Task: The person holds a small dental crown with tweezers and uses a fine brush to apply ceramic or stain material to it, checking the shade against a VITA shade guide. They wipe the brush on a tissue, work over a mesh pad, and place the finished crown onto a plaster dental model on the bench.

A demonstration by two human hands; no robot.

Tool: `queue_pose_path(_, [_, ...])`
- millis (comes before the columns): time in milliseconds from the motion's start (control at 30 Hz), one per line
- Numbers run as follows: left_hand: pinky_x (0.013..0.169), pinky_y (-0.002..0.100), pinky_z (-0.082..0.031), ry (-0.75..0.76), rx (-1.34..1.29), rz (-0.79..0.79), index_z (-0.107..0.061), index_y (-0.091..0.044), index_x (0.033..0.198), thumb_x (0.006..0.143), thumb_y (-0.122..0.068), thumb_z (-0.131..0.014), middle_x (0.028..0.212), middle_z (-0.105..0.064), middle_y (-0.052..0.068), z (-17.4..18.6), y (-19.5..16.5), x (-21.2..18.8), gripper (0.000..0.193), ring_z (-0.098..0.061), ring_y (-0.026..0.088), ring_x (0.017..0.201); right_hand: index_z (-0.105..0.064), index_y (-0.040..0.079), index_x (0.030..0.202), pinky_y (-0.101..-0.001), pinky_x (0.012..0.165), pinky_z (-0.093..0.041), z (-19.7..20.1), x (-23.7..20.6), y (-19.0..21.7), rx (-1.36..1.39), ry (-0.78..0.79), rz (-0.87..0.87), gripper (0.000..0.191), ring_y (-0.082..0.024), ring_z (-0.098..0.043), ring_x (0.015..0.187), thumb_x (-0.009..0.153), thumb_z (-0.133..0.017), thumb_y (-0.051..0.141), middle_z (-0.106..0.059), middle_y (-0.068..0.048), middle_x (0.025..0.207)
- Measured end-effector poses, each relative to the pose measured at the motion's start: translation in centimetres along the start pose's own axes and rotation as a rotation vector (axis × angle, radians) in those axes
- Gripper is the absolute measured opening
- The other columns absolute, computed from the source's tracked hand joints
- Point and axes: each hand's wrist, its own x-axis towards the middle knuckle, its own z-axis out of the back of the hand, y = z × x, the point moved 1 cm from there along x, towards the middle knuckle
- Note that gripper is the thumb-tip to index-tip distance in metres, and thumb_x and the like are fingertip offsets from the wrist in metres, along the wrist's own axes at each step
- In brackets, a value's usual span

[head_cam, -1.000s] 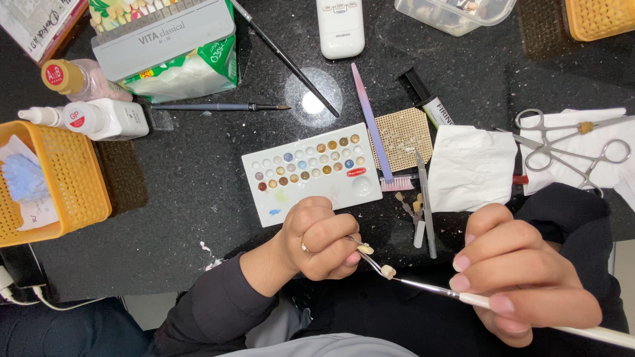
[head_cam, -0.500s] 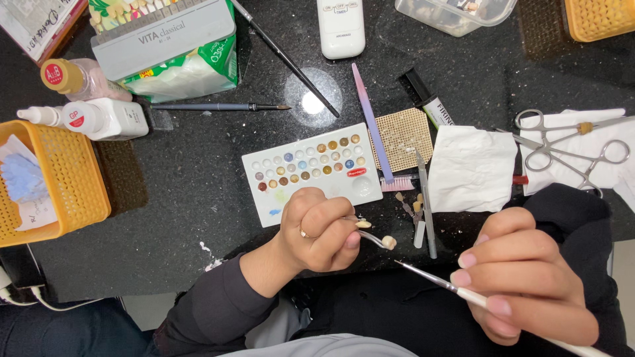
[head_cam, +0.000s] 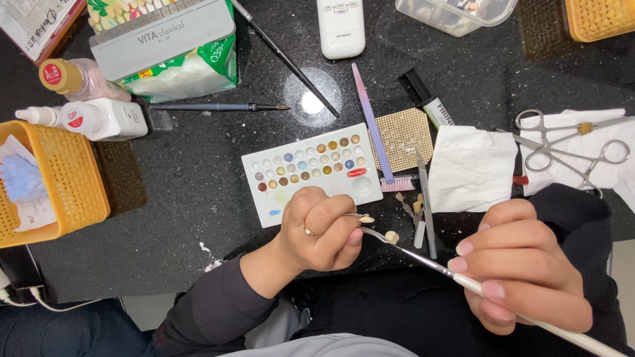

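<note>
My left hand [head_cam: 322, 228] is closed around thin metal tweezers [head_cam: 374, 233] that carry a small cream tooth crown [head_cam: 391, 237] at their tip. A second small cream piece [head_cam: 366, 219] shows just by my fingertips. My right hand [head_cam: 522, 268] grips a fine brush with a white handle [head_cam: 529, 311], and its metal ferrule and tip [head_cam: 423, 262] point toward the crown. Both hands hover at the near edge of a black speckled worktop [head_cam: 192, 192], just below a white palette [head_cam: 311, 173] with several small wells of colour.
A perforated tan pad [head_cam: 405, 135], a lilac tool [head_cam: 372, 125] and white tissue [head_cam: 473, 168] lie beyond the hands. Scissors and forceps [head_cam: 569, 149] rest at right. A yellow basket [head_cam: 49, 182], bottles [head_cam: 99, 119] and a grey shade-guide box [head_cam: 165, 39] stand at left.
My left hand has shifted slightly up and right with the tweezers. My right hand has brought the brush tip closer to the crown.
</note>
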Motion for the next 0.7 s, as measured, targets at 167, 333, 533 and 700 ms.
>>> queue_pose_path(167, [0.072, 0.038, -0.047, 0.002, 0.002, -0.003, -0.064, -0.005, 0.091, 0.092, -0.013, -0.068, 0.105, -0.061, 0.007, -0.04, 0.01, 0.05, 0.009, -0.049, 0.026, 0.091, -0.043, 0.010, 0.100, -0.0329, 0.064, -0.052, -0.41, 0.00, -0.25, -0.033, -0.042, 0.035, 0.020, -0.017, -0.065, 0.073, 0.105, -0.054, 0.027, -0.068, -0.004, 0.081])
queue_pose_path(333, [0.071, 0.038, -0.047, -0.002, -0.002, -0.007, -0.064, -0.005, 0.090, 0.091, -0.013, -0.068, 0.105, -0.061, 0.007, -0.02, 0.08, 0.21, 0.009, -0.049, 0.026, 0.090, -0.044, 0.012, 0.100, -0.0332, 0.064, -0.051, -0.40, 0.27, 0.03, -0.028, -0.052, 0.015, 0.019, -0.017, -0.066, 0.072, 0.106, -0.052, 0.028, -0.067, -0.003, 0.080])
queue_pose_path(533, [0.071, 0.038, -0.047, 0.002, -0.012, -0.008, -0.064, -0.005, 0.091, 0.091, -0.013, -0.068, 0.105, -0.061, 0.008, 0.12, 0.12, 0.30, 0.009, -0.049, 0.026, 0.090, -0.043, 0.011, 0.101, -0.0328, 0.063, -0.052, -0.06, 0.52, -0.35, -0.052, 0.009, 0.049, 0.021, -0.017, -0.066, 0.074, 0.106, -0.054, 0.028, -0.067, -0.004, 0.083])
queue_pose_path(700, [0.071, 0.038, -0.047, 0.002, -0.018, -0.006, -0.064, -0.005, 0.091, 0.091, -0.013, -0.068, 0.105, -0.061, 0.008, 0.21, 0.17, 0.40, 0.009, -0.049, 0.025, 0.090, -0.045, 0.011, 0.101, -0.0336, 0.065, -0.051, -0.11, 0.96, 0.57, -0.066, -0.001, 0.023, 0.020, -0.016, -0.066, 0.076, 0.106, -0.054, 0.029, -0.068, -0.003, 0.085])
